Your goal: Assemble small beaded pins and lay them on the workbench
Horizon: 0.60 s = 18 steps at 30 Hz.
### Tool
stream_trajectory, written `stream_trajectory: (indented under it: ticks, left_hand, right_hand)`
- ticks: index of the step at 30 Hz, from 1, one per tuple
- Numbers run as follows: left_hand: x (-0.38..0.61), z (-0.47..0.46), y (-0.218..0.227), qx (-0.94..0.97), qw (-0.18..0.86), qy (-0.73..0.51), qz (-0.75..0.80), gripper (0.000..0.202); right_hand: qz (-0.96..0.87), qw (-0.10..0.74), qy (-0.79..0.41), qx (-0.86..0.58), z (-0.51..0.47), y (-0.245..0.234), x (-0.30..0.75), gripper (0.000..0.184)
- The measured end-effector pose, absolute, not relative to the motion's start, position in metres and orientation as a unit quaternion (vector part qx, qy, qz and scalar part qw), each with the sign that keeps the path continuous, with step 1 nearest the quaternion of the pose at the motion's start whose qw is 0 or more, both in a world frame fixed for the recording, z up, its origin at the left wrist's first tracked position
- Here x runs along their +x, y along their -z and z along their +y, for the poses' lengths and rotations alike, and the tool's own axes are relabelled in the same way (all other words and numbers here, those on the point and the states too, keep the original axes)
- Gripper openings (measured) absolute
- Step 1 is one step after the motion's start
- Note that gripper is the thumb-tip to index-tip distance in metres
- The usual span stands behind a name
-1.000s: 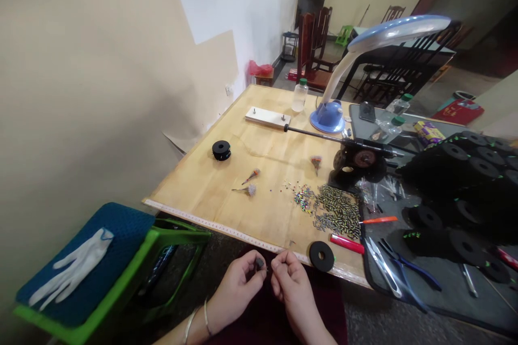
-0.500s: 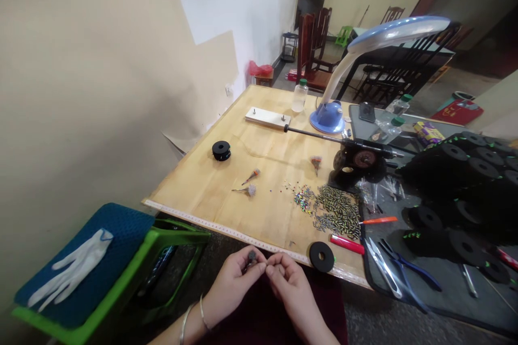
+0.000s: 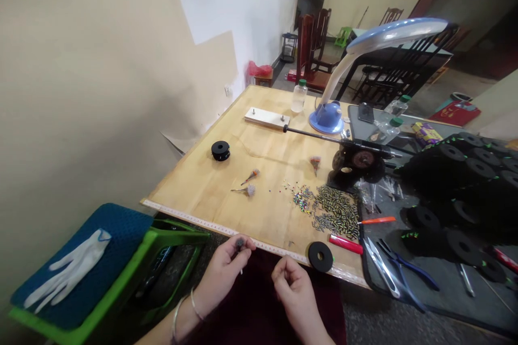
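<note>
Above my lap at the table's front edge, my left hand [image 3: 225,265] is closed around a small bundle of fine strands with a dark tufted head [image 3: 240,243]. A thin pale end pokes out below its thumb. To the right and apart from it, my right hand [image 3: 294,287] has its thumb and forefinger pinched together; whatever may be between them is too small to make out. A black foam ring [image 3: 320,256] lies just beyond the right hand. Three similar strand bundles rest on the table: an orange-banded one [image 3: 251,176], a pale one [image 3: 250,191] and another orange-banded one [image 3: 315,164].
Tiny coloured beads [image 3: 302,198] and small metal barrels [image 3: 335,205] lie heaped beside a red-handled tool [image 3: 346,243]. Blue-handled pliers [image 3: 416,275] and stacked black foam spools [image 3: 457,167] occupy the grey mat. A lamp [image 3: 327,117] and a black rod fixture [image 3: 360,159] stand behind.
My hands, fingertips together before, have drawn apart. The left moved left and slightly up with the bundle; the right shifted slightly right and stays pinched.
</note>
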<state>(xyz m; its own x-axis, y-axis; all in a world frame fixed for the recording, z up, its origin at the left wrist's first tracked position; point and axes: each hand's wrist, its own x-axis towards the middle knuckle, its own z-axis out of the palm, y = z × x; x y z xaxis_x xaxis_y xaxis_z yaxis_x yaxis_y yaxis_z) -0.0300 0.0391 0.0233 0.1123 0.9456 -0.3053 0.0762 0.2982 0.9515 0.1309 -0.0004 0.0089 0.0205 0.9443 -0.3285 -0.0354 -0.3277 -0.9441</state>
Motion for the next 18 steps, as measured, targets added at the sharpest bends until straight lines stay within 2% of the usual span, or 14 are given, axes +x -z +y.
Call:
stream_trajectory:
  ticks: [5, 12, 18]
  left_hand:
    - [-0.0313, 0.0348, -0.0257, 0.456, 0.650, -0.286, 0.536, 0.010]
    - [-0.0251, 0.0308, -0.0267, 0.448, 0.657, -0.294, 0.531, 0.022]
    - [-0.0243, 0.0372, -0.0298, 0.502, 0.633, -0.264, 0.527, 0.023]
  right_hand:
    - [-0.380, 0.436, -0.589, -0.564, -0.0008, -0.0066, 0.1300, 0.015]
    - [-0.409, 0.439, -0.564, -0.568, -0.0013, -0.0081, 0.1309, 0.017]
    - [-0.434, 0.429, -0.555, -0.565, -0.0022, -0.0072, 0.1325, 0.021]
